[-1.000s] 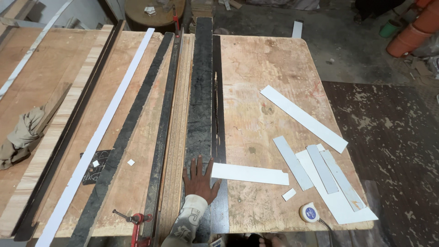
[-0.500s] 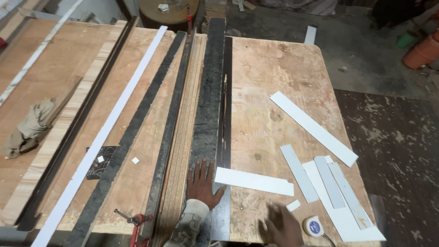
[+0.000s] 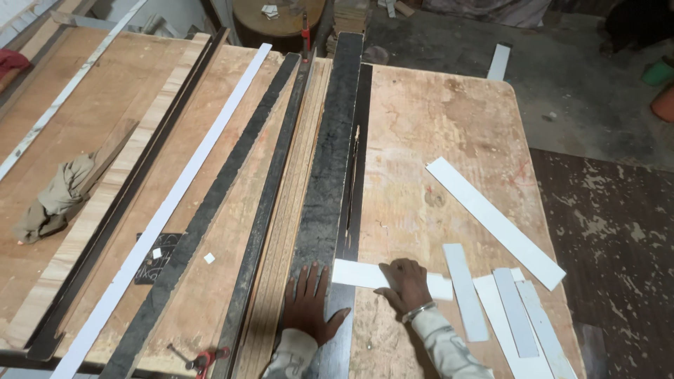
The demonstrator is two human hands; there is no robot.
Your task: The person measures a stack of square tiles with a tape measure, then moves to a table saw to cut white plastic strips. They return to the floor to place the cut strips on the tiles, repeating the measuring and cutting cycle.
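My left hand (image 3: 310, 303) lies flat, fingers spread, on a long dark laminate plank (image 3: 330, 161) that runs away from me along the plywood table (image 3: 421, 126). My right hand (image 3: 404, 283) presses down on a short white laminate strip (image 3: 359, 274), which lies crosswise with its left end against the dark plank. Neither hand grips anything; both rest palm down.
Several white and grey laminate offcuts (image 3: 505, 309) lie at the right, with a long white strip (image 3: 491, 219) angled above them. Long dark and white strips (image 3: 175, 203) cover the left boards. A crumpled rag (image 3: 56, 196) sits far left and a red clamp (image 3: 203, 359) at the near edge.
My right hand has come up from the near edge and landed on the white strip. The view has moved closer and shifted right; my left hand stays on the dark plank.
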